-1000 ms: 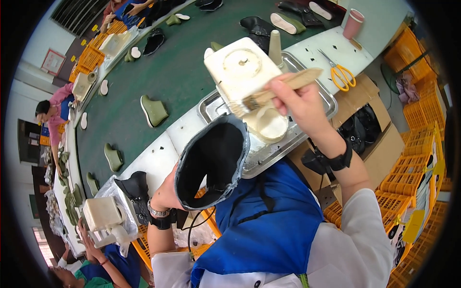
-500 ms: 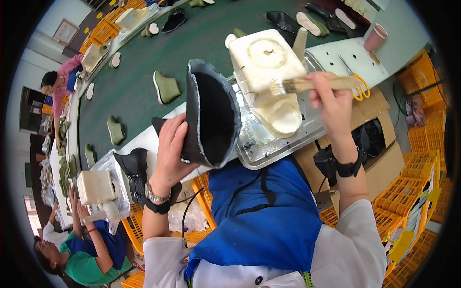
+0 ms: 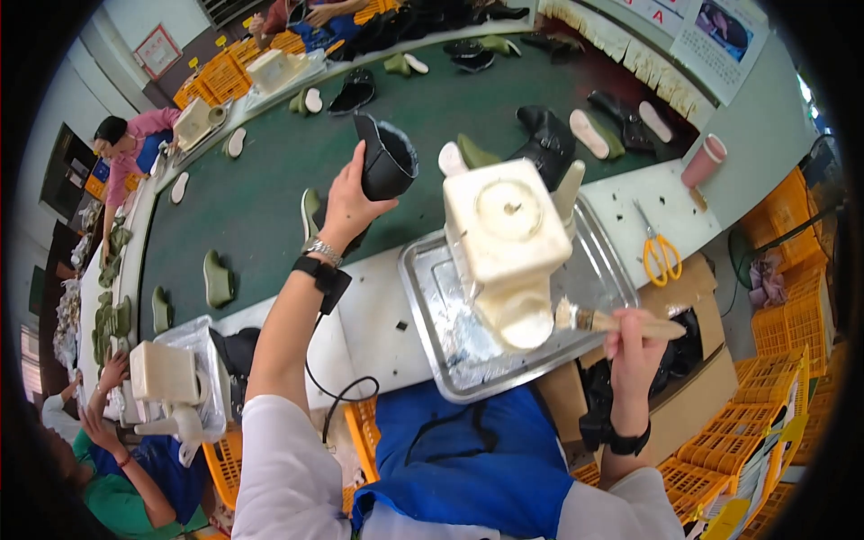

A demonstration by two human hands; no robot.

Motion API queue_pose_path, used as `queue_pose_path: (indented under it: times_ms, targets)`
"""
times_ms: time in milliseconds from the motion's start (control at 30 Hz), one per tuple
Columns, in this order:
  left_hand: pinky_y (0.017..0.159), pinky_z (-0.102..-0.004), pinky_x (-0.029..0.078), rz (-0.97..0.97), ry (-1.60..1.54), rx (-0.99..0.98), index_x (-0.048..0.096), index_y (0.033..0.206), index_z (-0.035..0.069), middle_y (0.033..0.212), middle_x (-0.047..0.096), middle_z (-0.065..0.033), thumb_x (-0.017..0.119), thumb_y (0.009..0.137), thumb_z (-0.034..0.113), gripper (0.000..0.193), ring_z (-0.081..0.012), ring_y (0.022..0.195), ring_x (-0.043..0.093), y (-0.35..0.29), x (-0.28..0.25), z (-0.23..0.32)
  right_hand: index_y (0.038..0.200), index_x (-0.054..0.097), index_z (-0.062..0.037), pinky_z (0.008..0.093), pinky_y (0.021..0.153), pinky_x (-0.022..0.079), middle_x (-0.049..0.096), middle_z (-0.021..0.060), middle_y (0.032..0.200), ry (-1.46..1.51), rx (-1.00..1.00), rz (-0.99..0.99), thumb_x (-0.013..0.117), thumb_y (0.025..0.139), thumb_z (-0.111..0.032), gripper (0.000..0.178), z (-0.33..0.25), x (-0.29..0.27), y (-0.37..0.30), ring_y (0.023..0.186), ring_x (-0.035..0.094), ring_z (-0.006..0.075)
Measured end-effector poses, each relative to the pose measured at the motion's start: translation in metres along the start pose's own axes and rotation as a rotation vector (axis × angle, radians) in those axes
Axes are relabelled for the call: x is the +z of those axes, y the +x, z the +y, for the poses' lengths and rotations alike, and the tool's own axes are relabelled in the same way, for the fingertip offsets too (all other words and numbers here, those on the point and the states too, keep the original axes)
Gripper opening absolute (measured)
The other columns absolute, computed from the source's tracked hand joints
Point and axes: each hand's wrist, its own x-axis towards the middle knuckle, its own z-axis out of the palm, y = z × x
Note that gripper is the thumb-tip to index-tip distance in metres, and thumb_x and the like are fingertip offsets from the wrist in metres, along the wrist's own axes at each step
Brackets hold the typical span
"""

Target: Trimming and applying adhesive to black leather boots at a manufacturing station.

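Note:
My left hand (image 3: 346, 202) is stretched out over the green conveyor belt (image 3: 270, 198) and grips a black boot upper (image 3: 389, 162) by its side. My right hand (image 3: 634, 346) holds a wooden-handled brush (image 3: 612, 320) whose bristles rest at the lip of a cream glue pot (image 3: 507, 247). The pot stands in a metal tray (image 3: 432, 288) on the white bench in front of me.
Yellow-handled scissors (image 3: 659, 250) and a pink cup (image 3: 703, 160) lie on the bench to the right. Boots and soles are scattered along the belt. Other workers sit at the left, one with a similar glue pot (image 3: 166, 378). Orange crates (image 3: 792, 342) stand at right.
My left hand carried the black boot upper away from my chest and out over the green belt. The brush moved down from the pot's top to its lower lip.

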Motion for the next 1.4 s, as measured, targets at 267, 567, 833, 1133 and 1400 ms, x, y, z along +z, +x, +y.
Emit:
queue_pose_path:
  times_ms: [267,567,833,1133,1400]
  targets:
    - [0.087,-0.0467,0.039,-0.134,0.195,-0.443,0.017,0.138,0.021,0.115,0.047,-0.0231,0.074,0.057,0.047,0.102,-0.0383,0.104,0.048,0.039,0.115,-0.043,0.085,0.057,0.0017,0.0168,0.042,0.035,0.051,0.0029,0.057,-0.042,0.091,0.036,0.052,0.086,-0.011,0.013,0.006,-0.01,0.001,0.046,0.045,0.0059]
    - [0.096,-0.0415,0.034,-0.289,0.1,-0.191,0.032,0.131,0.009,0.125,0.042,-0.0194,0.065,0.071,0.039,0.075,-0.0339,0.118,0.038,0.005,0.039,-0.051,0.085,0.057,0.0011,0.0164,0.042,0.033,0.05,0.0019,0.057,-0.011,0.073,0.032,0.052,0.086,-0.009,0.011,0.012,-0.01,0.001,0.045,0.044,0.0056]
    - [0.1,-0.0382,0.028,0.178,0.307,-0.305,0.029,0.132,0.003,0.131,0.035,-0.0207,0.07,0.063,0.009,0.08,-0.0349,0.12,0.035,-0.208,-0.155,-0.012,0.087,0.056,0.0025,0.0182,0.042,0.034,0.049,0.002,0.058,-0.007,0.088,-0.005,0.052,0.087,-0.012,0.015,0.021,0.01,0.001,0.047,0.043,0.0066]
    - [0.1,-0.0441,0.03,0.292,0.349,-0.723,0.007,0.139,0.008,0.136,0.019,-0.0272,0.078,0.055,0.023,0.111,-0.043,0.124,0.025,-0.329,-0.141,-0.081,0.087,0.06,0.0028,0.0162,0.045,0.036,0.053,0.0016,0.061,0.02,0.064,-0.103,0.054,0.086,-0.01,0.014,0.008,0.029,-0.01,0.049,0.046,0.0045]
    - [0.103,-0.0343,0.025,0.187,0.137,-0.764,0.004,0.138,0.002,0.137,0.026,-0.0247,0.076,0.058,0.018,0.108,-0.0342,0.127,0.027,-0.332,-0.161,-0.108,0.086,0.06,0.0026,0.016,0.045,0.036,0.053,0.0015,0.061,-0.048,0.063,-0.055,0.055,0.086,-0.012,0.015,0.011,0.017,-0.01,0.049,0.045,0.0042]
